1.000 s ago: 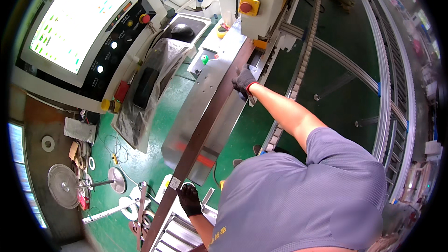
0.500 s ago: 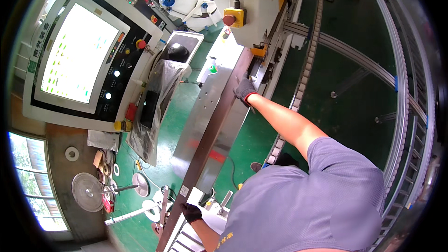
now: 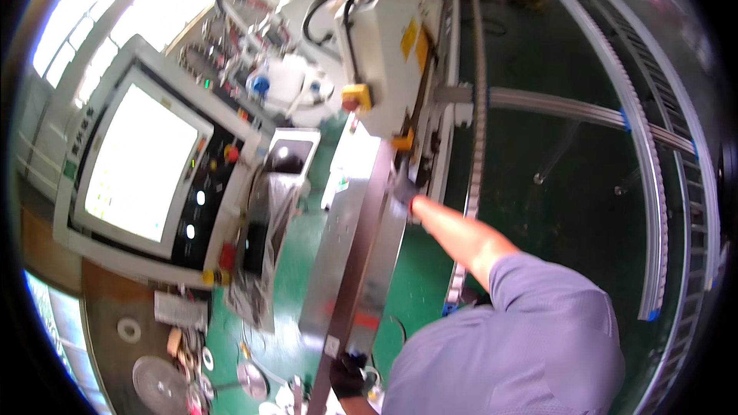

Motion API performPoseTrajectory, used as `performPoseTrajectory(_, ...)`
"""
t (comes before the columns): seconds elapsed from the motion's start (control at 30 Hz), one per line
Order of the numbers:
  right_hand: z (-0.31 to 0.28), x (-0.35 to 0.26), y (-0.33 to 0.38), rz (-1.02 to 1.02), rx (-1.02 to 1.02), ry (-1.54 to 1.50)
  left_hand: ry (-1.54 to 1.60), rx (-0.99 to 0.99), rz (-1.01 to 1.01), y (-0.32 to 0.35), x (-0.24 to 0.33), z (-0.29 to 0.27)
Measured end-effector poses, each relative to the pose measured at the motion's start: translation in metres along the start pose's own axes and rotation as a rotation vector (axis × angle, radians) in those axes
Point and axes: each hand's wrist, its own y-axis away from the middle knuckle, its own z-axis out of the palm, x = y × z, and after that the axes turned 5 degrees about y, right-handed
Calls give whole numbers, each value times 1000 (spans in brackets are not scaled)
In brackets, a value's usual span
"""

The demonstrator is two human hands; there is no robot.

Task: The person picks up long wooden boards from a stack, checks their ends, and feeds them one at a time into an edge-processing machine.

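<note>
A long, narrow brown board [image 3: 355, 273] with a small white label near its near end lies along a shiny metal table [image 3: 327, 277]. My left hand [image 3: 348, 375], in a dark glove, is closed on the board's edge beside the label. Farther up, my right hand [image 3: 403, 189], in a grey glove with a red cuff, touches the board's right edge close to the machine head [image 3: 388, 54]. Motion smears its fingers, so their grip is unclear. An orange block [image 3: 403, 141] sits on the machine just beyond that hand.
A control console [image 3: 142, 161] with a bright screen stands at left. A yellow box with a red button [image 3: 356, 97] hangs from the machine. Conveyor rails [image 3: 477, 107] run along the right. A fan [image 3: 157, 386] stands at lower left on the green floor.
The view has shifted, so the surroundings sit lower. The board has slid along the table toward the machine, its label nearer the table's red mark, with both hands moving along.
</note>
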Motion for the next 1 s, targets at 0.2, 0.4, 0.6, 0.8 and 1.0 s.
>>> performPoseTrajectory(0.2, 79, -19, 167, -85, -414, 299, 476, -158, -74, 25, 32, 21)
performPoseTrajectory(0.4, 147, -23, 231, 90, -330, 355, 529, -252, -207, -9, 41, 49)
performPoseTrajectory(0.6, 147, -31, 237, 73, -323, 389, 570, -287, -248, -16, 44, 36)
performPoseTrajectory(0.8, 144, -10, 217, 54, -215, 455, 651, -312, -292, -20, 45, 31)
performPoseTrajectory(1.0, 123, -42, 178, -53, -135, 417, 767, -253, -329, -12, 38, 13)
